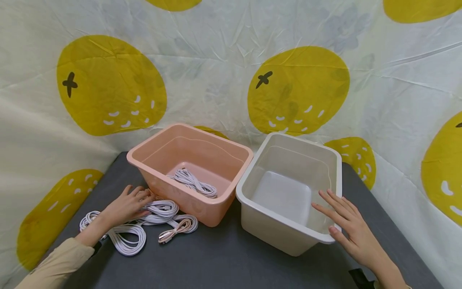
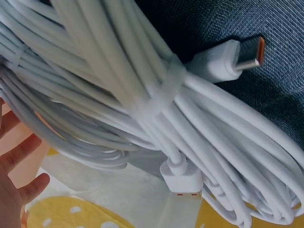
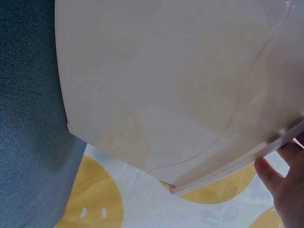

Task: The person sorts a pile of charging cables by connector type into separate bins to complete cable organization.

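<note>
Near the left edge of the dark grey table, the left hand rests relaxed fingers on bundled white charging cables beside the salmon-pink plastic bin, the right hand lies flat-fingered on the white plastic bin's rim; loose coils could snag and drag neighbouring bundles.

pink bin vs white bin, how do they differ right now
The pink bin is salmon coloured; the white bin is pale and slightly see-through. The pink bin holds one coiled white cable; the white bin holds nothing. The right hand rests on the white bin's rim, while the left hand lies on the loose cables beside the pink bin. Both are open rectangular tubs, upright on the grey table.
</note>
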